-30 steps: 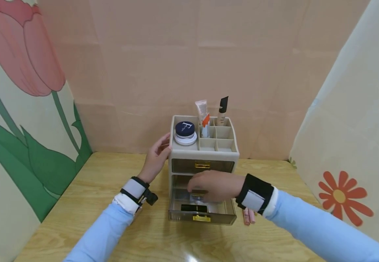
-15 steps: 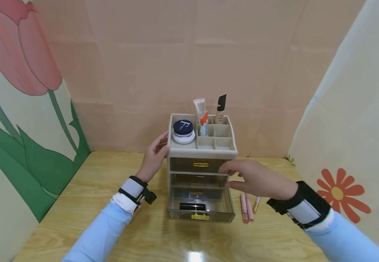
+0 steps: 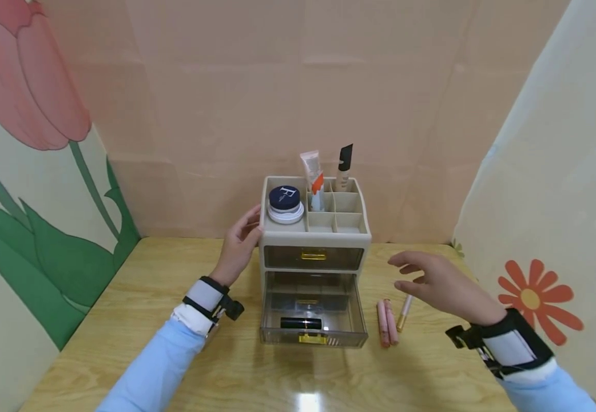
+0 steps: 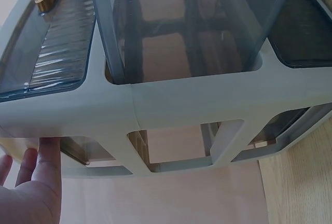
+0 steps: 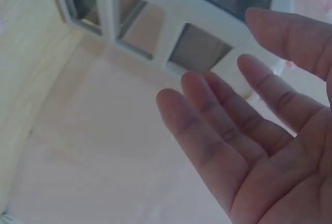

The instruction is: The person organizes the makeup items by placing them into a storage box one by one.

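Observation:
A cream cosmetics organizer point(image 3: 314, 238) stands on the wood-grain table. Its smoky clear middle drawer point(image 3: 341, 339) is pulled out, with a black cylindrical tube point(image 3: 300, 323) lying inside. Against the organizer's left side, near the top, rests my left hand point(image 3: 237, 249); the left wrist view shows its fingers point(image 4: 49, 159) extended along the wall. My right hand point(image 3: 444, 285) hovers to the right of the organizer, fingers apart and slightly bent, with nothing in it. Below that hand lie two pink tubes point(image 3: 387, 323) and a slim tube with a gold end point(image 3: 404, 313).
On the organizer's top sit a dark-lidded round jar point(image 3: 285, 201), a squeeze tube with an orange patch point(image 3: 314, 182) and a black-capped bottle point(image 3: 345, 166). The upper drawer point(image 3: 287, 257) is closed. A pink backdrop point(image 3: 226, 114) rises behind the table.
My right hand has moved from over the pulled-out drawer to the right, past the organizer's side. My left hand has stayed on the organizer. The black tube remains in the drawer.

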Available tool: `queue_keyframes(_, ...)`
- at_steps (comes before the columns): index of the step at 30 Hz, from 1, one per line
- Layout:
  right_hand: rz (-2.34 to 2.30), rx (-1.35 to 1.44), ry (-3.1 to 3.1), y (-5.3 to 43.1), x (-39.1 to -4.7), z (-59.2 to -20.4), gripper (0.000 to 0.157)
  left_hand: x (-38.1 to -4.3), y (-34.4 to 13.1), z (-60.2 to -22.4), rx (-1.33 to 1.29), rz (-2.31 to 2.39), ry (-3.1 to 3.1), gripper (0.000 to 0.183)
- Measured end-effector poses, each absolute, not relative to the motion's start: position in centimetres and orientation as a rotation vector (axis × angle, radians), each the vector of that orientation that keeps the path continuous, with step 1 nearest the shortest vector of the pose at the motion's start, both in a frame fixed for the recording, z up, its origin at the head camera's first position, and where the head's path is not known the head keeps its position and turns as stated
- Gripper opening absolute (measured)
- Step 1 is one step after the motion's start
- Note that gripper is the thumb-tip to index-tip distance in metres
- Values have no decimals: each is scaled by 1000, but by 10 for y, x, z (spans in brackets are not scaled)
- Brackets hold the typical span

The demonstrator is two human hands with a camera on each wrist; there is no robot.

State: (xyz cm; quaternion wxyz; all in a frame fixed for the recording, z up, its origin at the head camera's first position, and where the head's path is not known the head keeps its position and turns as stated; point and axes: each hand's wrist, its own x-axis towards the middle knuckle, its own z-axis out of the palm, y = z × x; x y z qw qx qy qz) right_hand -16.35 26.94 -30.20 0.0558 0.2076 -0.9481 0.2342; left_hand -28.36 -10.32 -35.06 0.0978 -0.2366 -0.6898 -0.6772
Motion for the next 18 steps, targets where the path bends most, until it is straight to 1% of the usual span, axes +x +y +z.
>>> queue_keyframes(5, 727, 536, -2880, 281, -169, -320, 37, -282, -104, -349, -698, -2021, -2052, 47)
queue_keyframes(12, 714, 368, -2916, 298, -183, -359, 38, -280, -104, -344, -684, -2022, -2081, 48)
queue_keyframes(18, 734, 210, -2988, 313, -194, -389, 44, -281, -103, -348, -691, -2025, -2074, 48)
